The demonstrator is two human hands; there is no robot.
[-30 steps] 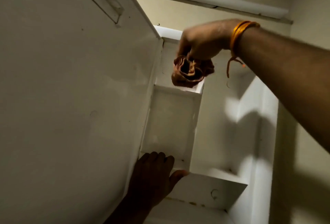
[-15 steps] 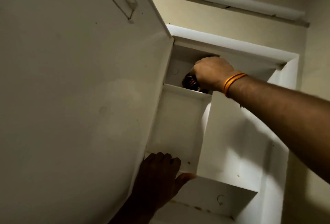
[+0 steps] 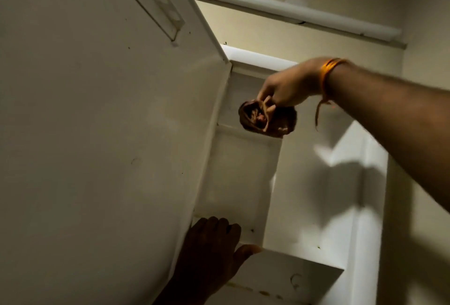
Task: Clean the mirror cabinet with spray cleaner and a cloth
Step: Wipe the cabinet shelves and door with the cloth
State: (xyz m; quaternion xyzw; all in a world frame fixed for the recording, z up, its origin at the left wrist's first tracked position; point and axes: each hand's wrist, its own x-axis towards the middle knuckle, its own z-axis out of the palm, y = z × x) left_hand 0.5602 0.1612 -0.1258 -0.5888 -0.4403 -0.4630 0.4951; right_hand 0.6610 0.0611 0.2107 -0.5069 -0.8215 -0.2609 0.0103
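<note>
The white mirror cabinet point(image 3: 316, 195) hangs open on the wall, seen from below. Its open door point(image 3: 97, 134) fills the left half of the view, inner side toward me. My right hand point(image 3: 289, 85), with an orange thread at the wrist, grips a bunched brown-orange cloth point(image 3: 265, 119) just in front of the top left compartment, above the small inner shelf box point(image 3: 238, 178). My left hand point(image 3: 211, 244) rests low against the door's edge and the cabinet, fingers curled over that edge and thumb on the lower shelf point(image 3: 292, 270). No spray bottle is in view.
A long white tube light point(image 3: 292, 10) is fixed to the wall above the cabinet. The beige wall point(image 3: 426, 49) continues to the right. Brown stains mark the bottom shelf front point(image 3: 255, 291). My right arm casts a shadow across the cabinet's back panel.
My right hand has pulled back out of the top compartment with the cloth, which now hangs in front of it. The left hand has stayed at the door's edge.
</note>
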